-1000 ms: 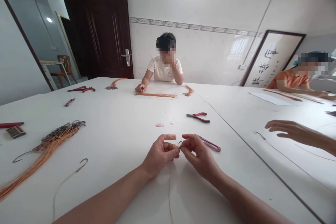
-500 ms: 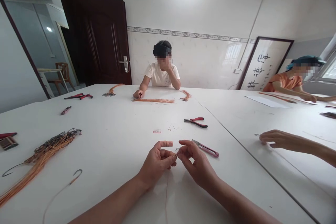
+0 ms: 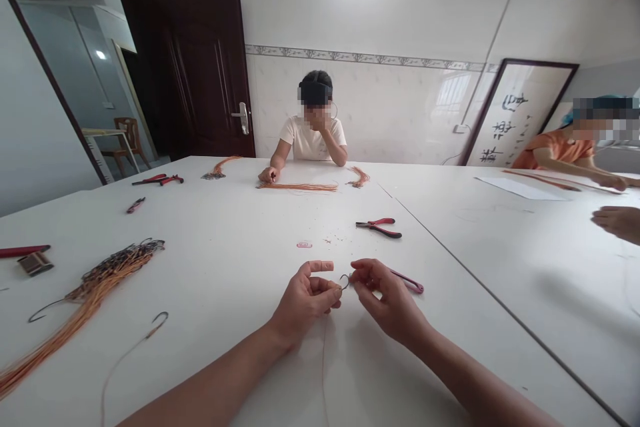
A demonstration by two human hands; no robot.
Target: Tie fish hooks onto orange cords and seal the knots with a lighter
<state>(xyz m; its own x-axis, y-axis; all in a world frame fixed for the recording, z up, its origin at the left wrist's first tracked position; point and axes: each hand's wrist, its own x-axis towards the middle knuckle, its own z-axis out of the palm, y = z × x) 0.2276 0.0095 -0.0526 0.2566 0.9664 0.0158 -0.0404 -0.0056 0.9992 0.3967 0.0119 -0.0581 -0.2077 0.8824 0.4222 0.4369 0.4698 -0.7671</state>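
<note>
Between thumb and fingers, my left hand (image 3: 309, 297) pinches a dark curved hook (image 3: 345, 281), and a thin pale line (image 3: 323, 360) hangs down below onto the white table. Just right of the hook is my right hand (image 3: 383, 290), its fingers bent with the thumb near the index finger; whether anything small sits between them is too small to tell. Pink-handled snips (image 3: 414, 283) lie partly hidden behind my right hand. Another hook with a line (image 3: 159, 325) rests on the table to the left.
At left lie a bundle of hooks with orange lines (image 3: 107, 280), a spool (image 3: 35, 263) and a red-handled tool (image 3: 25, 251). Pliers (image 3: 383, 227) lie ahead. A person (image 3: 314, 137) sits opposite; another person (image 3: 565, 147) and a separate hand (image 3: 617, 221) are at right.
My right hand has moved slightly away from my left hand, and more of the hook shows between them. The other person's hand at right has drawn back toward the frame's edge.
</note>
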